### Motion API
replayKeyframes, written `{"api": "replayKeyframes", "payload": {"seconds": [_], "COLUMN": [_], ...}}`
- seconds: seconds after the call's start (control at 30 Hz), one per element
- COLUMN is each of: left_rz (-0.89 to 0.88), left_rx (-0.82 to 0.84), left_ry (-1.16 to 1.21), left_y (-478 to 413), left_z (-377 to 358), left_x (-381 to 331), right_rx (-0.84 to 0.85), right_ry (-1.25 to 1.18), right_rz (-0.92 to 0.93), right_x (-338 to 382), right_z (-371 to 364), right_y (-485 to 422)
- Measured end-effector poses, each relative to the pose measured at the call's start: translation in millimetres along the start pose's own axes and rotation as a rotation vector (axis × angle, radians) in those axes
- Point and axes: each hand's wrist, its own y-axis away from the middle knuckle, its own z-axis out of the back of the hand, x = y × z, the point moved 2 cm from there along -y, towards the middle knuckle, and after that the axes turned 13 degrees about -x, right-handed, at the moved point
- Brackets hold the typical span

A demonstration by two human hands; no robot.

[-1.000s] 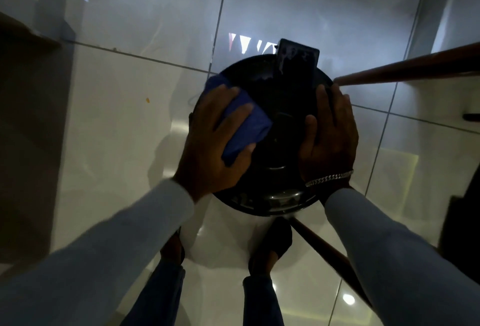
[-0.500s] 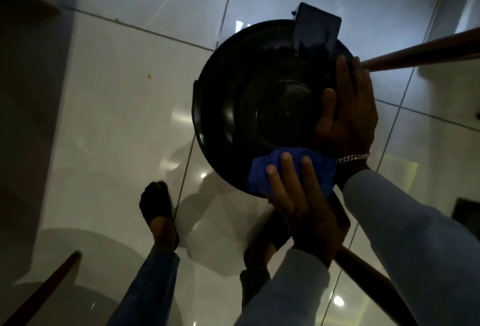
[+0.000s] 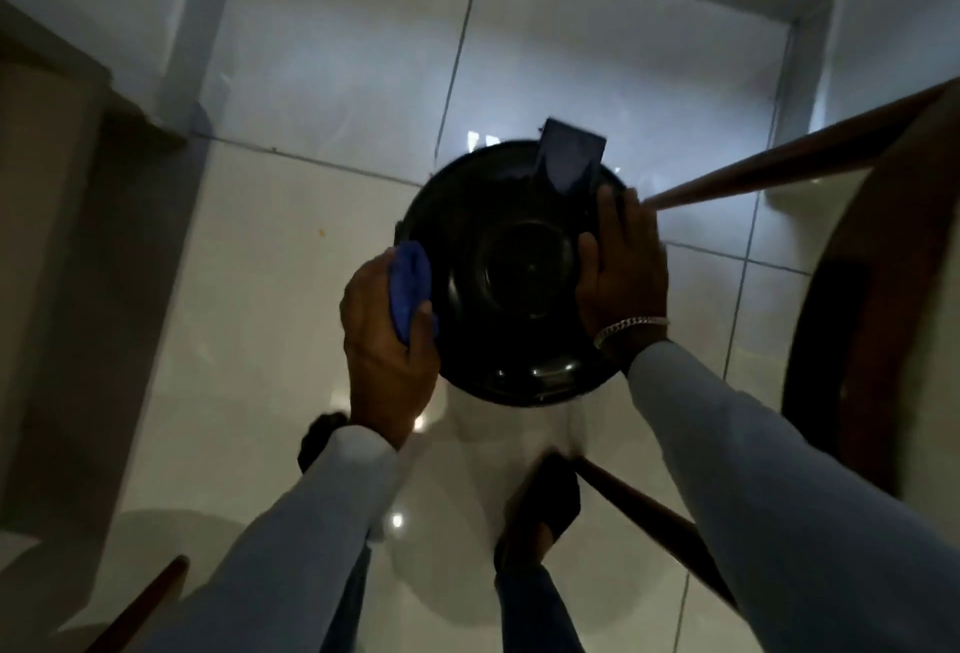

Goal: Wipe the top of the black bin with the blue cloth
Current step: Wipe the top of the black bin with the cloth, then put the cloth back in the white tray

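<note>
A: Glossy pale floor tiles (image 3: pixel 322 80) fill the room under you, dimly lit, with white wall skirting along the far edge.

B: And the black bin (image 3: pixel 509 319)?

A: It stands on those tiles straight ahead of your feet, seen from directly above. Its round domed top is shiny, with a raised ring in the middle. A dark flat tab (image 3: pixel 570 158) sticks up at its far rim.

B: Where's the blue cloth (image 3: pixel 410 283)?

A: In your left hand (image 3: pixel 387 345). Your fingers curl around it, bunching it, and you hold it against the bin's left rim. Your thumb lies across the cloth's near end.

B: What's my right hand (image 3: pixel 623 267) doing?

A: It lies flat on the right side of the top, fingers together and pointing away from you, thumb out toward the centre ring. It holds nothing. A silver bracelet (image 3: pixel 628 327) sits at that wrist, just above your pale sleeve.

B: Anything else close by?

A: 2 brown wooden poles: 1 (image 3: pixel 789 163) slants in from the right, its end just beside your right fingertips, and another (image 3: pixel 649 522) runs beside your right foot.
</note>
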Motion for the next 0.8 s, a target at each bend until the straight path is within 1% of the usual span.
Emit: {"api": "replayKeyframes", "payload": {"seconds": [0.03, 0.07, 0.13, 0.17, 0.2, 0.23, 0.27, 0.3, 0.33, 0.37, 0.4, 0.43, 0.47, 0.5, 0.53, 0.57, 0.67, 0.73, 0.8], "left_rz": [-0.024, -0.059, -0.178, -0.253, -0.328, -0.392, -0.424, -0.411, -0.352, -0.258, -0.141, -0.025, 0.075, 0.172, 0.250, 0.279, 0.201, 0.128, 0.062], "left_rx": [0.024, 0.057, 0.126, 0.162, 0.201, 0.253, 0.325, 0.406, 0.472, 0.497, 0.488, 0.478, 0.504, 0.584, 0.678, 0.740, 0.708, 0.719, 0.777], "left_ry": [0.018, 0.035, 0.058, 0.074, 0.102, 0.142, 0.197, 0.275, 0.373, 0.476, 0.548, 0.562, 0.541, 0.536, 0.540, 0.518, 0.268, 0.077, -0.047], "left_y": [-8.5, -14.1, -14.3, -9.2, -0.7, 8.8, 19.4, 28.6, 35.3, 40.2, 42.4, 44.6, 47.7, 52.3, 59.0, 66.4, 88.8, 102.8, 105.3], "left_z": [4.1, 7.4, 12.8, 16.0, 19.9, 23.8, 28.5, 33.8, 38.7, 42.5, 42.7, 40.4, 35.5, 27.5, 18.2, 8.5, -24.4, -41.6, -52.4], "left_x": [-19.4, -42.6, -98.5, -129.2, -159.7, -188.9, -215.8, -242.0, -266.3, -287.8, -307.2, -324.8, -341.3, -356.4, -367.6, -377.5, -389.3, -387.8, -383.5], "right_rx": [0.026, 0.010, -0.084, -0.061, 0.005, 0.073, 0.074, 0.006, -0.092, -0.175, -0.228, -0.252, -0.278, -0.286, -0.287, -0.293, -0.340, -0.344, -0.279], "right_ry": [-0.052, -0.187, -0.623, -0.869, -1.067, -1.164, -1.173, -1.172, -1.207, -1.275, -1.354, -1.412, -1.424, -1.408, -1.351, -1.257, -0.845, -0.582, -0.438], "right_rz": [-0.050, -0.143, -0.409, -0.580, -0.700, -0.736, -0.706, -0.679, -0.691, -0.734, -0.773, -0.806, -0.820, -0.823, -0.825, -0.840, -0.926, -0.958, -0.955], "right_x": [10.1, 21.9, 53.2, 69.8, 79.2, 88.7, 91.8, 88.9, 79.3, 66.2, 50.2, 37.4, 22.9, 11.9, 0.8, -9.7, -47.5, -68.8, -82.3], "right_z": [12.2, 30.6, 85.8, 116.2, 143.6, 174.5, 203.1, 231.1, 258.6, 282.7, 302.2, 319.7, 333.5, 346.2, 352.9, 357.7, 356.2, 346.8, 335.2], "right_y": [-0.2, 1.6, 12.5, 19.6, 30.4, 41.9, 54.3, 63.5, 73.0, 79.6, 85.0, 90.4, 95.5, 97.8, 99.4, 99.4, 98.9, 101.7, 105.0]}}
